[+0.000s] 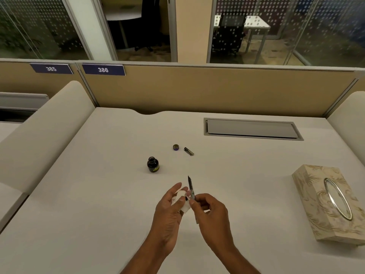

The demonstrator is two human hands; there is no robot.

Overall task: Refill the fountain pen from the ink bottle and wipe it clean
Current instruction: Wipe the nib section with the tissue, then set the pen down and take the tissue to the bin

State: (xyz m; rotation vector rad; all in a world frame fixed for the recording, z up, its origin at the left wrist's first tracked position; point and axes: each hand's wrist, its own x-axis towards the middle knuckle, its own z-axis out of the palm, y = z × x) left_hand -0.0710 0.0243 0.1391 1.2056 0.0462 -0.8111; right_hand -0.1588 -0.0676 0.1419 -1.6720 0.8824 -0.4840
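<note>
The fountain pen [191, 187] stands nearly upright above the white desk [98, 184], nib end up. My right hand [211, 214] pinches its lower part between thumb and fingers. My left hand [169, 210] holds a folded white tissue [181, 200] that touches the pen's side. Beyond my hands, the open dark ink bottle [152, 164] stands on the desk. Its round cap [176, 147] lies farther back, and next to that lies a short dark pen part [189, 151].
A patterned tissue box [333, 204] with an oval metal-rimmed opening sits at the right. A grey cable-tray lid [252, 129] is set into the desk at the back right. Beige partition panels close the back and both sides.
</note>
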